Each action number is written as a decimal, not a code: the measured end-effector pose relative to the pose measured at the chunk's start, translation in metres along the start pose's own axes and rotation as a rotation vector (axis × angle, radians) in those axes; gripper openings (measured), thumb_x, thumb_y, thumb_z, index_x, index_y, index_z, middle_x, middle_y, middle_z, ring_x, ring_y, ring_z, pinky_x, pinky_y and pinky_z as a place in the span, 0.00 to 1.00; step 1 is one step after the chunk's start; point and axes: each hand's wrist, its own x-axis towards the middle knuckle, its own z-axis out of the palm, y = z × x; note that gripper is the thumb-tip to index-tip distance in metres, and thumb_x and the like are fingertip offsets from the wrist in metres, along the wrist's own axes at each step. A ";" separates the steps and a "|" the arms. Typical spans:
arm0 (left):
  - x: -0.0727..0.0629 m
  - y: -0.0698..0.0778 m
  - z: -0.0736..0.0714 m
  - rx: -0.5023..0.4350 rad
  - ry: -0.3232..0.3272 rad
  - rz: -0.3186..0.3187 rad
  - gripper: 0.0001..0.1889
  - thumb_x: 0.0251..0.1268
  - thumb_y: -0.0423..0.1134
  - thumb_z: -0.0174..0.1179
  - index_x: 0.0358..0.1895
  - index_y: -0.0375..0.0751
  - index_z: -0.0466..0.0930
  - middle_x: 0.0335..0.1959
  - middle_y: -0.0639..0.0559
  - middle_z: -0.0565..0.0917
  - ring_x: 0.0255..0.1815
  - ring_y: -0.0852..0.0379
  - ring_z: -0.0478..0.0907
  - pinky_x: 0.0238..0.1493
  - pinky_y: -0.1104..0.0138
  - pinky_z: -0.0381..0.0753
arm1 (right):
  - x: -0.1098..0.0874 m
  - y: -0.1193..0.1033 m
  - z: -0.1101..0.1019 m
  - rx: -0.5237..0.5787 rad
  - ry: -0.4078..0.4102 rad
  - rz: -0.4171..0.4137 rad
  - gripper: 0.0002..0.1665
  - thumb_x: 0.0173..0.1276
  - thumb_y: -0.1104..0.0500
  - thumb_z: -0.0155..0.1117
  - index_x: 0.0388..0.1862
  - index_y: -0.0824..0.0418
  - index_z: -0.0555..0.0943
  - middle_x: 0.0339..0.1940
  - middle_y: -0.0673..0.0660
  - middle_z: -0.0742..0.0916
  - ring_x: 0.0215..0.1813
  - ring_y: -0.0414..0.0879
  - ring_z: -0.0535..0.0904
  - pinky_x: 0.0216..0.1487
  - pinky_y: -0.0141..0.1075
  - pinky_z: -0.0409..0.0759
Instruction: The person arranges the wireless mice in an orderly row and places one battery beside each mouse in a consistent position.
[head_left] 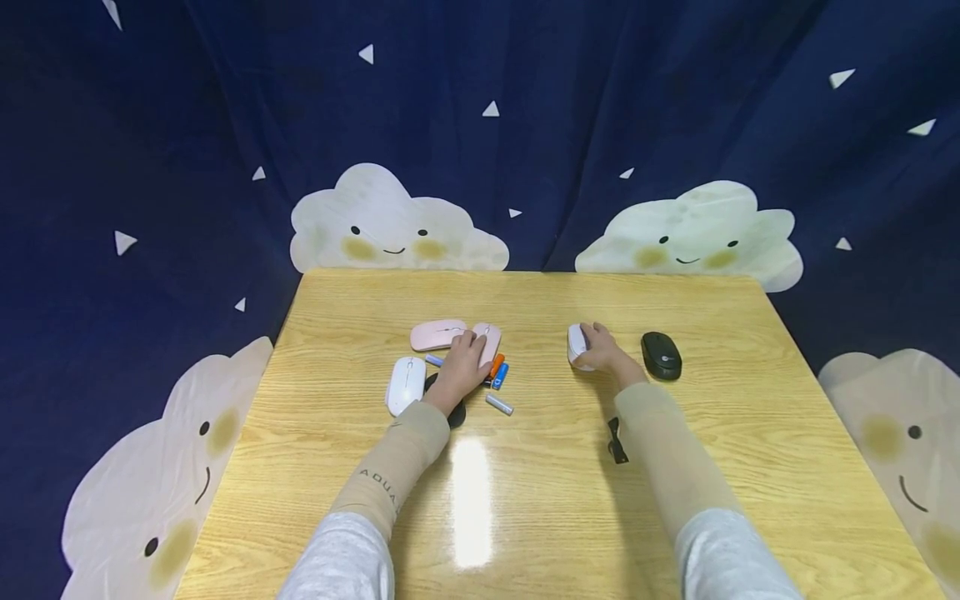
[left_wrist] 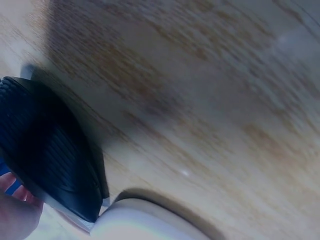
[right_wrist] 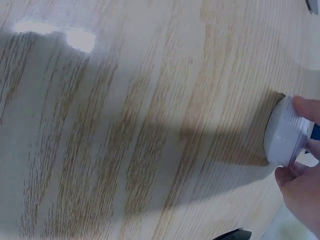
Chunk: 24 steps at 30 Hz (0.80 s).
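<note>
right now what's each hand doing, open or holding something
Left hand: over the rightmost pink computer mouse; whether it grips it cannot be told.
Right hand: closed, holding a white computer mouse.

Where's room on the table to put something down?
Bare table lies between the batteries and the white mouse in the right hand, and from the black mouse to the table's right edge. It's crowded round the left hand: pink mice, batteries, another white mouse.

White glare on the tabletop (head_left: 540, 500); left wrist view dim, blurred.
</note>
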 end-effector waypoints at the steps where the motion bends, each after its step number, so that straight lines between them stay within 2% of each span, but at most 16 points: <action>1: 0.000 0.000 0.000 0.000 -0.002 -0.002 0.28 0.63 0.45 0.55 0.63 0.35 0.64 0.57 0.39 0.66 0.58 0.44 0.63 0.58 0.58 0.67 | -0.001 -0.001 0.000 -0.021 0.008 -0.001 0.51 0.51 0.61 0.61 0.69 0.74 0.47 0.68 0.78 0.47 0.67 0.73 0.45 0.64 0.60 0.50; 5: 0.000 0.000 0.000 -0.021 -0.007 -0.016 0.29 0.62 0.45 0.55 0.64 0.35 0.64 0.59 0.38 0.65 0.60 0.44 0.61 0.60 0.58 0.66 | -0.002 -0.002 0.003 -0.067 0.043 0.015 0.50 0.51 0.60 0.61 0.69 0.74 0.49 0.67 0.79 0.49 0.66 0.74 0.48 0.63 0.60 0.54; 12: 0.001 0.003 -0.002 -0.070 -0.009 -0.047 0.30 0.60 0.44 0.58 0.63 0.34 0.64 0.60 0.36 0.64 0.58 0.44 0.61 0.59 0.59 0.66 | -0.007 -0.008 0.008 -0.073 0.110 0.049 0.46 0.55 0.61 0.60 0.68 0.74 0.52 0.66 0.77 0.55 0.65 0.72 0.51 0.62 0.59 0.57; 17: 0.004 0.006 -0.001 -0.038 0.014 -0.064 0.28 0.57 0.43 0.58 0.60 0.34 0.67 0.54 0.37 0.66 0.51 0.45 0.63 0.53 0.59 0.68 | -0.009 -0.009 0.011 -0.094 0.143 0.047 0.44 0.55 0.60 0.60 0.67 0.75 0.53 0.65 0.78 0.57 0.64 0.72 0.53 0.62 0.58 0.58; 24: 0.007 0.012 0.001 0.030 0.035 -0.103 0.26 0.55 0.44 0.58 0.56 0.34 0.70 0.50 0.37 0.67 0.47 0.43 0.65 0.48 0.58 0.70 | -0.011 -0.009 0.011 -0.105 0.159 0.033 0.44 0.56 0.60 0.60 0.67 0.76 0.54 0.65 0.79 0.57 0.64 0.73 0.54 0.62 0.57 0.58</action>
